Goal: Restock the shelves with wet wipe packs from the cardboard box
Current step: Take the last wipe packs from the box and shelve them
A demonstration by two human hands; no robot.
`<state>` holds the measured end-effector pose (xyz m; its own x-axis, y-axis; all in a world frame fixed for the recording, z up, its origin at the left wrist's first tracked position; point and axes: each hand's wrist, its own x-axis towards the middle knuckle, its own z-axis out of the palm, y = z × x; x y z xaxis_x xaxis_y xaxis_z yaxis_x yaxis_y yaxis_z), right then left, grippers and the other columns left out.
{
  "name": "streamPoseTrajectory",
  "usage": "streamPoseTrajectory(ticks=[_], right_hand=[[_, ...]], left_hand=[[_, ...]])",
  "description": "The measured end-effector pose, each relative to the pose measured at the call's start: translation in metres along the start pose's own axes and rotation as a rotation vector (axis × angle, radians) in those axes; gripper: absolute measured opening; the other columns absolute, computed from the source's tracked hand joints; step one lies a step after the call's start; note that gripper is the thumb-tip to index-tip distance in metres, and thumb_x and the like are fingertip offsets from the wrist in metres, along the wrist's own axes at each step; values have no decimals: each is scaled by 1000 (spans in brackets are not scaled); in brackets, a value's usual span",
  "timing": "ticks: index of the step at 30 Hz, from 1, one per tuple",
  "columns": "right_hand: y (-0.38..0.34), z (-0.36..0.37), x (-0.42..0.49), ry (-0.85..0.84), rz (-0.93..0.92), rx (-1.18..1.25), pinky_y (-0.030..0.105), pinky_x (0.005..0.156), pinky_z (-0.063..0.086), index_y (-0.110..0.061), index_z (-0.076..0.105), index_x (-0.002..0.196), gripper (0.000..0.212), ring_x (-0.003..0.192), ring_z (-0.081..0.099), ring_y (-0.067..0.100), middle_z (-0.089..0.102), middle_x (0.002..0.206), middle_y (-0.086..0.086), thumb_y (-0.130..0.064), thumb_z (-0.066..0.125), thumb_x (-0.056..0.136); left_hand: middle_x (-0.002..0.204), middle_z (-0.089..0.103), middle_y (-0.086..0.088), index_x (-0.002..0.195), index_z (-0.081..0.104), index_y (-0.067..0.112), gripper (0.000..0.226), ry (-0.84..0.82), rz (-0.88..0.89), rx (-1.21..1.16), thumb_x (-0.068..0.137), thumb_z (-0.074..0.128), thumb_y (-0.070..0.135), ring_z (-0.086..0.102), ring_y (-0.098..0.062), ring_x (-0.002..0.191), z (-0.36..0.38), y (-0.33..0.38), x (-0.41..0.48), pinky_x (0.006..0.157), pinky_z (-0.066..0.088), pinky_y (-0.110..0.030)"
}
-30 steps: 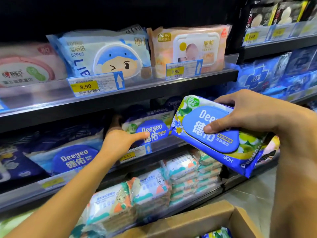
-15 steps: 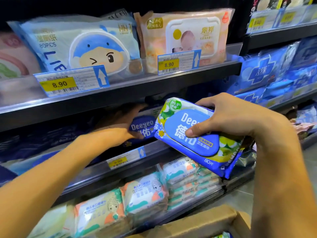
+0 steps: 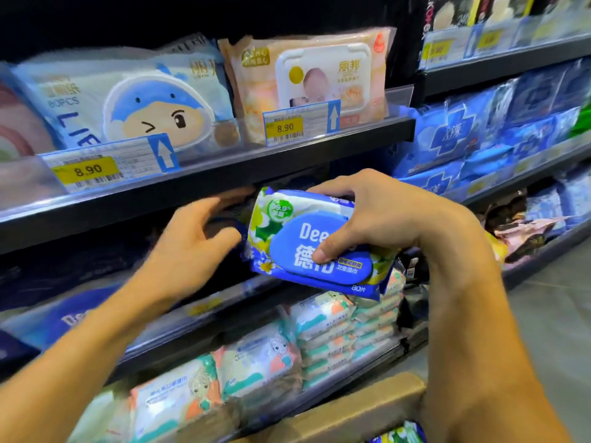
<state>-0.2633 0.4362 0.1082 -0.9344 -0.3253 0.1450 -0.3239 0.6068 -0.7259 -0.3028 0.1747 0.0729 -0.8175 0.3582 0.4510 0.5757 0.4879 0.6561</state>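
Dark metal shelf (image 3: 224, 180) edge overhead, glossy soft packs crowding every tier. Right hand (image 3: 383, 215) clamped on the blue flip-lid wet wipe pack (image 3: 307, 247) just under that edge, long axis across, label facing out, tilted down-right. Left hand (image 3: 188, 251) spread, blurred, empty beside it.

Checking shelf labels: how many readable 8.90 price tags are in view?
2: one 8.90 tag under the blue cartoon pack, another under the peach baby pack. Other yellow tags are too blurred to read.

yellow 8.90 price tags (image 3: 284, 126) on the shelf edge; grey floor (image 3: 553, 302) at right.
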Motion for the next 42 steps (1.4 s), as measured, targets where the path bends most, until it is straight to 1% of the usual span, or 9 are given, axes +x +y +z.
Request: streamPoseTrajectory(ticks=[5, 10, 16, 20, 22, 27, 32, 37, 42], right_hand=[[-14, -5, -14, -81, -83, 78, 35, 81, 64, -40, 75, 114, 64, 94, 76, 14, 79, 104, -11, -17, 98, 59], [-19, 1, -18, -116, -75, -10, 26, 81, 61, -38, 73, 118, 68, 94, 74, 7, 74, 108, -16, -20, 99, 57], [4, 5, -18, 141, -29, 44, 14, 84, 52, -28, 73, 121, 58, 99, 68, -1, 75, 112, -10, -25, 94, 67], [44, -4, -25, 257, 249, 176, 35, 97, 53, -38, 53, 142, 94, 110, 67, 11, 69, 121, -3, -61, 88, 57], [49, 5, -25, 203, 284, 337, 37, 91, 59, -33, 54, 139, 78, 101, 72, 8, 76, 112, -2, -48, 87, 70], [57, 18, -10, 445, 157, 416, 21, 74, 56, -24, 61, 117, 59, 82, 73, 4, 78, 103, -1, -10, 92, 70], [66, 17, -8, 697, 101, 338, 11, 78, 52, -25, 48, 126, 81, 83, 66, -14, 65, 105, -14, -1, 93, 63], [64, 56, 15, 844, 59, 87, 44, 97, 52, -31, 48, 129, 74, 113, 63, 20, 60, 125, -5, -13, 87, 69], [44, 72, 51, 829, 80, -180, 41, 84, 44, -16, 46, 131, 56, 120, 50, 31, 55, 127, 4, -12, 77, 85]], left_hand=[[132, 64, 5, 136, 45, 23, 73, -159, -39, -583, 66, 64, 26, 62, -12, 119, 11, 12, -25, 90, 52, -25], [130, 66, 3, 136, 44, 23, 98, -260, -97, -543, 53, 91, 43, 65, -12, 114, 14, 28, -39, 83, 54, -23], [109, 75, -9, 118, 61, 9, 74, 69, -292, -679, 51, 88, 23, 73, -19, 92, 36, 25, -39, 74, 59, -29], [105, 76, -13, 110, 71, 4, 49, 146, -471, -812, 64, 84, 13, 74, -25, 92, 39, 21, -25, 83, 60, -39], [106, 76, -14, 112, 71, 3, 49, 134, -497, -806, 66, 82, 18, 72, -30, 99, 45, 25, -15, 92, 56, -45], [70, 73, -4, 88, 75, 8, 15, -16, -372, -450, 82, 77, 22, 61, -15, 59, 61, 34, 17, 60, 50, -25], [72, 73, 12, 100, 70, 16, 34, -72, -321, -19, 77, 81, 37, 60, 0, 58, 67, 32, 43, 57, 44, -9], [150, 44, -8, 153, 27, 17, 90, -150, -186, 463, 81, 78, 36, 47, -27, 131, 75, 0, 69, 101, 38, -28], [149, 42, -18, 148, 36, 14, 80, -226, -214, 769, 84, 70, 49, 44, -35, 133, 70, -24, 81, 105, 36, -38]])
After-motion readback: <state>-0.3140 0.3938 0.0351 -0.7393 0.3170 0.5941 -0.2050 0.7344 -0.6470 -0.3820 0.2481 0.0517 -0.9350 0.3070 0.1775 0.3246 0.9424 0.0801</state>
